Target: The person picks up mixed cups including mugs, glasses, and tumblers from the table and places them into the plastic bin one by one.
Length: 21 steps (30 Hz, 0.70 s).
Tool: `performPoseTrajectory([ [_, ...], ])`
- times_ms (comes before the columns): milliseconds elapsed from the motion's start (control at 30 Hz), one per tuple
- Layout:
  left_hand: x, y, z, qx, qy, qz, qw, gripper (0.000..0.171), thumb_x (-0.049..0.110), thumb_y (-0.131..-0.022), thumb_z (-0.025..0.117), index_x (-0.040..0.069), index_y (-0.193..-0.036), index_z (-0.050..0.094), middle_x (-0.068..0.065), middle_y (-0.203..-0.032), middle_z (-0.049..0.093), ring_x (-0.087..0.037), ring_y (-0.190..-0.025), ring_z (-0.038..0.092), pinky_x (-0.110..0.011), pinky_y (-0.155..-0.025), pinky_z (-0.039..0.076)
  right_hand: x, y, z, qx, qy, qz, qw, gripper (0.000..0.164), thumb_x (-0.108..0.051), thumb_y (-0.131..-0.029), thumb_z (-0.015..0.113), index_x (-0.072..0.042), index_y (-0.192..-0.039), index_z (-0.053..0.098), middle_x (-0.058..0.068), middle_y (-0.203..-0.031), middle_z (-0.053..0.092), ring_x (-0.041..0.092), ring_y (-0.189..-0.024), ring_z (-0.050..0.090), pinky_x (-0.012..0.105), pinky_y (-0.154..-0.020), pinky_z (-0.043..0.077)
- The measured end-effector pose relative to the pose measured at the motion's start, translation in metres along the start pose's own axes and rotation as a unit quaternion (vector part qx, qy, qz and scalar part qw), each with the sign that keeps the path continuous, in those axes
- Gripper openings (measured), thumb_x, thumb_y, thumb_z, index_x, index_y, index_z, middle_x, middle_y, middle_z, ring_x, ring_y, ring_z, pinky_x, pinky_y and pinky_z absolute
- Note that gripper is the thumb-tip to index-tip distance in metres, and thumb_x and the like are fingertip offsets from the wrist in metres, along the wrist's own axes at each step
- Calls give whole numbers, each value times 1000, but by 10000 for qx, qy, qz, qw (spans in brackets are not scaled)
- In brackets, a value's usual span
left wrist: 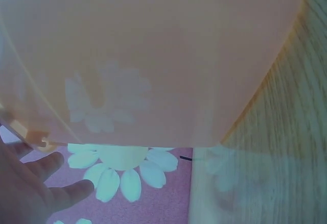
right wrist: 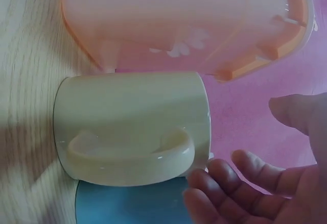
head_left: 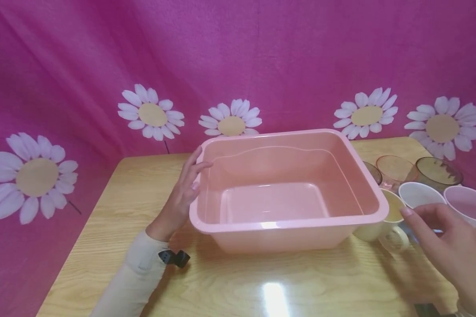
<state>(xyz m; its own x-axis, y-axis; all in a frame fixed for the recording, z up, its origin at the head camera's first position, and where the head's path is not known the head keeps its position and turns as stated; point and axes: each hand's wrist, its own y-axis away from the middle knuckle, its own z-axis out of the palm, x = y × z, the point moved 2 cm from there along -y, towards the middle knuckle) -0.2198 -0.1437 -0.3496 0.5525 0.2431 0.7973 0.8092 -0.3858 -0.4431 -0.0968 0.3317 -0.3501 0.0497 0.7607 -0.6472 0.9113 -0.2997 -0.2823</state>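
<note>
A pink plastic basin (head_left: 273,240) with nothing in it stands on the table. At its left rim rests my left hand (head_left: 178,198), fingers spread over the edge. My right hand (head_left: 452,246) hovers beside a cream mug (right wrist: 133,117), thumb apart from the fingers and nothing held. That mug stands against the basin's right side, its handle (head_left: 394,240) facing me. Just behind my right fingers is a mug with a white inside (head_left: 420,193); its outside looks blue (right wrist: 130,203) in the right wrist view. A pink mug (head_left: 470,204) stands at the far right.
Behind the mugs are a clear pinkish glass (head_left: 396,169), a dark-tinted glass (head_left: 438,171) and another dark rim (head_left: 373,172) partly hidden by the basin. A magenta cloth with daisies (head_left: 262,57) hangs behind the wooden table (head_left: 222,281).
</note>
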Motion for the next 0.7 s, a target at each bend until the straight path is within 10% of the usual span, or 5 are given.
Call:
performPoseTrajectory([
  [700, 0, 1, -1, -1, -184, 144, 9997, 48, 27, -93, 36, 17, -139, 45, 10, -160, 9, -23, -144, 18, -50, -87, 52, 12, 1, 8, -880, 334, 305, 9951, 37, -42, -95, 55, -6, -100, 63, 4, -78, 69, -2, -58, 60, 17, -50, 42],
])
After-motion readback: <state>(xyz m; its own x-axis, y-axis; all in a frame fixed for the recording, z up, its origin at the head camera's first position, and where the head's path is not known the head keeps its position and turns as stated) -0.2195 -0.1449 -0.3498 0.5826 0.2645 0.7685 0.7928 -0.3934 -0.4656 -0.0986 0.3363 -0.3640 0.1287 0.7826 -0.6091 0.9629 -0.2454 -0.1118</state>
